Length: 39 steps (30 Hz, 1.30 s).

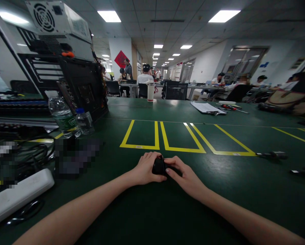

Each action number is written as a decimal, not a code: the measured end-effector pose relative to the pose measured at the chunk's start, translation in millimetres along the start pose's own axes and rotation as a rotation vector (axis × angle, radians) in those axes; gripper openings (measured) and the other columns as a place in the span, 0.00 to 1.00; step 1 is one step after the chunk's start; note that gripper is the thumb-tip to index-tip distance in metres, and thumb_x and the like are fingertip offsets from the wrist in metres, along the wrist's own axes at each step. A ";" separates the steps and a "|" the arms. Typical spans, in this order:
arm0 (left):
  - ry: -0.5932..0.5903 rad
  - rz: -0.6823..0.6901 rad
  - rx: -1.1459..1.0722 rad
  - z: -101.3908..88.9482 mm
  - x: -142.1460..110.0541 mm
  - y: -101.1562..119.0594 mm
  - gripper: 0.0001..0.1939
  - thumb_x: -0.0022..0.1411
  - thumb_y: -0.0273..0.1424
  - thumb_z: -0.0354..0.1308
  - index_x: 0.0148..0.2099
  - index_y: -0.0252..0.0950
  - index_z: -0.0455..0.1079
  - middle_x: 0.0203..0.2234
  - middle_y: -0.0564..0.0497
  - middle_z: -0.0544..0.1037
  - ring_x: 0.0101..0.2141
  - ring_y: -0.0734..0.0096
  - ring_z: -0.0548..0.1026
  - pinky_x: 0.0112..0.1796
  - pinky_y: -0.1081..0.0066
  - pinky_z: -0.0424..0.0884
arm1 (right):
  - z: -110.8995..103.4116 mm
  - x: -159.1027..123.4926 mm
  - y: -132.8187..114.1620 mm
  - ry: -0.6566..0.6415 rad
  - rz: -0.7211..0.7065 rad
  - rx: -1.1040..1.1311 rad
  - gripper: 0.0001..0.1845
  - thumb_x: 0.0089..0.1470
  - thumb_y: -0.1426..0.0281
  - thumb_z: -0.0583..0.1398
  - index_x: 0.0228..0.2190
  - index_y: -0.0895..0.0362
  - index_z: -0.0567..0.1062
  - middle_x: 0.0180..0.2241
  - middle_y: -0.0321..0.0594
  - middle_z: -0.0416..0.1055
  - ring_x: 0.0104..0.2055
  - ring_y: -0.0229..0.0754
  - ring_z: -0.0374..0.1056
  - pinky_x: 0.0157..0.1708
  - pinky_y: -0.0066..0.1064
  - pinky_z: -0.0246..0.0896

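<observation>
Between my two hands, near the middle of the green table [188, 204], is a small black object [158, 166] with a rounded body; I cannot make out its kind. My left hand [146, 168] is wrapped round its left side, thumb below and fingers over the top. My right hand [183, 172] pinches its right end between thumb and fingers. Just beyond the hands, yellow tape outlines [139, 147] mark the tabletop. A dark tool with a thin metal shaft [274, 155] lies off to the right, and a second one [304, 170] is partly visible near it.
At left stand an open computer case [86, 85] with a power supply [63, 20] on top, a water bottle [63, 117], a smaller blue-capped bottle [84, 123] and a white power strip [19, 197]. Farther back are a paper cup [150, 92], a clipboard [207, 107] and screwdrivers [232, 108].
</observation>
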<state>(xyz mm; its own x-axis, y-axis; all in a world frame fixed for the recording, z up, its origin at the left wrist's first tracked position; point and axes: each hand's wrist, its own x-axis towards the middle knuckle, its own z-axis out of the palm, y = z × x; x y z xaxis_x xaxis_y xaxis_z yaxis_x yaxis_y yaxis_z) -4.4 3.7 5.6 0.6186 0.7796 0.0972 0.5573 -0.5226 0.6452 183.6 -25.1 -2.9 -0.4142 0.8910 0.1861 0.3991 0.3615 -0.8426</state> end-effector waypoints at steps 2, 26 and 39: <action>0.027 0.001 0.018 2.3 1.1 -2.7 0.31 0.46 0.43 0.59 0.51 0.40 0.54 0.45 0.47 0.62 0.44 0.59 0.61 0.44 0.59 0.60 | 0.8 2.1 3.4 0.026 0.009 0.013 0.09 0.53 0.71 0.52 0.39 0.53 0.64 0.40 0.37 0.65 0.45 0.40 0.63 0.48 0.39 0.59; 0.015 0.020 0.027 0.0 0.4 -6.4 0.32 0.46 0.46 0.58 0.51 0.41 0.53 0.45 0.48 0.62 0.44 0.58 0.61 0.43 0.58 0.60 | 1.0 6.5 7.2 -0.037 0.053 -0.076 0.16 0.52 0.69 0.52 0.45 0.53 0.61 0.44 0.41 0.63 0.48 0.43 0.60 0.50 0.43 0.55; 0.062 0.042 0.078 7.8 4.8 -15.4 0.33 0.44 0.47 0.59 0.50 0.40 0.54 0.42 0.47 0.63 0.42 0.58 0.62 0.40 0.60 0.61 | 2.5 8.1 13.9 0.002 0.049 -0.032 0.16 0.52 0.68 0.53 0.44 0.53 0.60 0.44 0.40 0.63 0.49 0.42 0.60 0.51 0.42 0.56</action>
<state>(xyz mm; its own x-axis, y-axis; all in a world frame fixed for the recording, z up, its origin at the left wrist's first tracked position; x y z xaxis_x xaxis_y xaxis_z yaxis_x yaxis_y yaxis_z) -5.7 12.8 -9.8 0.6081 0.7753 0.1709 0.5745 -0.5783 0.5793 183.8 -13.5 -14.3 -0.3917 0.9085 0.1458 0.4451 0.3258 -0.8341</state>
